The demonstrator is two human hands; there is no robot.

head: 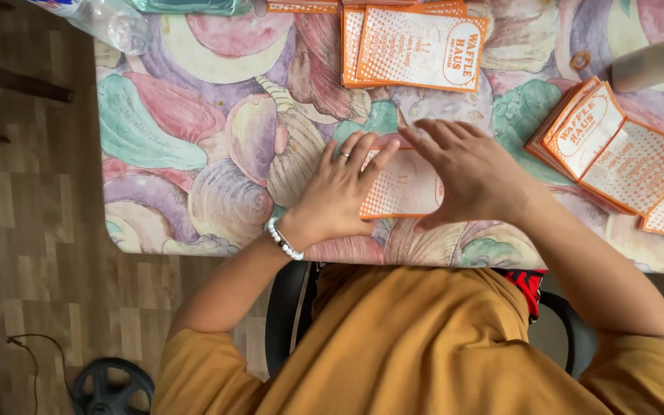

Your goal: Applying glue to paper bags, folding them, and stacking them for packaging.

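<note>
Item: orange paper bag [405,188], flat on the patterned surface [194,154], pinned beneath your fingers. Your left hand [340,192] lay flat, fingers spread; your right hand [470,173] likewise pressed it. Bag stack [416,42] beyond your fingertips; more bags [616,154] right of them.

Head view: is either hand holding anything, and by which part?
Nothing is gripped. Both the left hand and the right hand lie flat on an orange-and-white paper sleeve on the table, pressing its left and right ends.
</note>
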